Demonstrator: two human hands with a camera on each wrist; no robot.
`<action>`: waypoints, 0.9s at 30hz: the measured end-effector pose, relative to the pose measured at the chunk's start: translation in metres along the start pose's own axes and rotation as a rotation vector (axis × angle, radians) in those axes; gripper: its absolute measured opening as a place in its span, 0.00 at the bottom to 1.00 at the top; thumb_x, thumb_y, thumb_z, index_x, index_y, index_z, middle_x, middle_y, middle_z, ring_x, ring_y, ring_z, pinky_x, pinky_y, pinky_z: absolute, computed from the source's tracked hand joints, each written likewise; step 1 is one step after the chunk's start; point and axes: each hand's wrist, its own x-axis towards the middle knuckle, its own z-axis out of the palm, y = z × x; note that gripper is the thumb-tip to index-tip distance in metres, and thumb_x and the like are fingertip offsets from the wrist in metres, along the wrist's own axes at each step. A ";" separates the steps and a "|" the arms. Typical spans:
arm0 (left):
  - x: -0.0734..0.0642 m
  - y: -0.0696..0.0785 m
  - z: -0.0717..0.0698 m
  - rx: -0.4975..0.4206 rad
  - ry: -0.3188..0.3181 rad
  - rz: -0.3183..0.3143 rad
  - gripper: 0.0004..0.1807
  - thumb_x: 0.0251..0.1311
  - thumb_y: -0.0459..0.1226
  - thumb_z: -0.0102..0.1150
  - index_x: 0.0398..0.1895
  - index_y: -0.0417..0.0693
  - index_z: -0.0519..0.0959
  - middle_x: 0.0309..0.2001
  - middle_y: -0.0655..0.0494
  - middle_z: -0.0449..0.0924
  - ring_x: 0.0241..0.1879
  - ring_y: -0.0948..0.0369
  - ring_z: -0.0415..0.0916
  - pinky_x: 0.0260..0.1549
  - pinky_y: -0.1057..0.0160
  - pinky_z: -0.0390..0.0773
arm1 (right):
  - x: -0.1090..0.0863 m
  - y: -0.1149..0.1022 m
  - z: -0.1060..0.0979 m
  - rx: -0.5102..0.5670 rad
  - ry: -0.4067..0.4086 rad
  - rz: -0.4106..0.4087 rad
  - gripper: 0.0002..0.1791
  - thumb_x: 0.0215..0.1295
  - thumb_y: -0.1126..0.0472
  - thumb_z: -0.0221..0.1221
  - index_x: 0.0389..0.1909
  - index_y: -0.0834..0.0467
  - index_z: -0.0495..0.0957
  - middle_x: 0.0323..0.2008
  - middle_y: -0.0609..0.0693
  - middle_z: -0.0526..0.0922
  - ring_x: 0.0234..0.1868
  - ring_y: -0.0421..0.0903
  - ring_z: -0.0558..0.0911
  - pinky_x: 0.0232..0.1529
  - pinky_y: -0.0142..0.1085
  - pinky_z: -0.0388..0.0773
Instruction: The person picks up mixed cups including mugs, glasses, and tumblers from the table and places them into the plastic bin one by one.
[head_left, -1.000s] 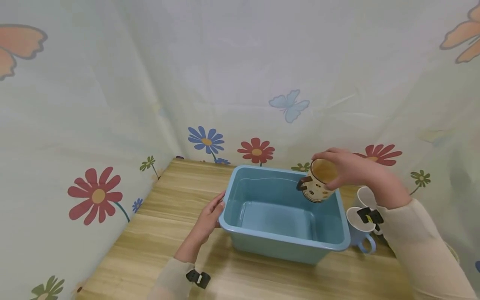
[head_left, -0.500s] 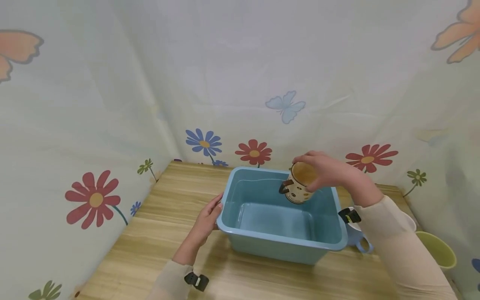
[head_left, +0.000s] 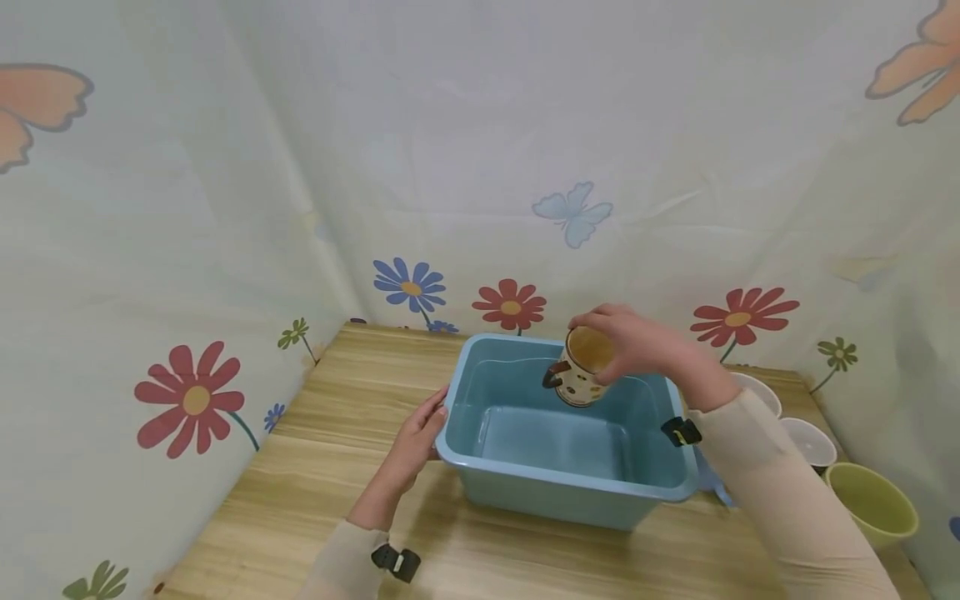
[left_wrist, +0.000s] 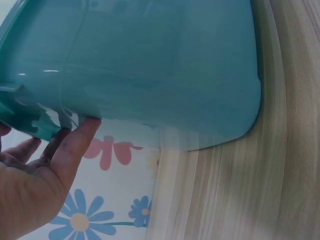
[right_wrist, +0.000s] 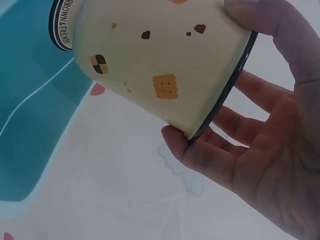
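Note:
In the head view my right hand (head_left: pixel 626 342) grips a cream mug (head_left: pixel 576 385) by its dark rim from above. The mug tilts over the right half of a blue plastic tub (head_left: pixel 551 477), its dark brown handle pointing left. Small biscuit prints cover the mug (right_wrist: pixel 135 70) in the right wrist view, where thumb and fingers stand on opposite sides of its rim. At the tub's left end my left hand (head_left: pixel 412 437) rests against the outside. Its fairly straight fingers (left_wrist: pixel 75 145) touch the wall just under the lip in the left wrist view.
Right of the tub stand two white-mouthed cups (head_left: pixel 810 443) and a yellow-green cup (head_left: pixel 873 504), partly behind my right sleeve. A light blue mug (head_left: pixel 711 479) shows only in part there. A flower-print sheet (head_left: pixel 450 150) hangs behind the wooden table (head_left: pixel 330 417).
My right hand has carried the mug left, from the tub's right rim to over its inside. The yellow-green cup has come into view. My left hand stays at the tub.

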 end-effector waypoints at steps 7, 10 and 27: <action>0.000 0.000 -0.001 0.008 0.008 0.002 0.28 0.80 0.39 0.41 0.79 0.43 0.60 0.73 0.34 0.67 0.51 0.46 0.82 0.34 0.57 0.89 | 0.010 -0.005 0.011 -0.002 -0.005 -0.014 0.43 0.47 0.61 0.75 0.69 0.55 0.73 0.66 0.61 0.76 0.64 0.62 0.71 0.56 0.57 0.83; -0.001 0.001 -0.001 0.001 0.009 -0.004 0.28 0.80 0.39 0.41 0.79 0.43 0.60 0.73 0.34 0.67 0.52 0.47 0.82 0.34 0.57 0.89 | 0.015 -0.008 0.016 0.000 -0.020 -0.017 0.44 0.46 0.61 0.75 0.69 0.56 0.73 0.66 0.62 0.76 0.64 0.61 0.71 0.55 0.56 0.84; 0.001 -0.002 -0.001 -0.009 -0.018 -0.013 0.28 0.80 0.39 0.42 0.80 0.45 0.59 0.75 0.36 0.66 0.56 0.44 0.81 0.36 0.57 0.89 | 0.034 -0.012 0.042 0.019 -0.042 -0.036 0.44 0.46 0.61 0.76 0.69 0.57 0.73 0.65 0.63 0.75 0.65 0.62 0.70 0.55 0.55 0.84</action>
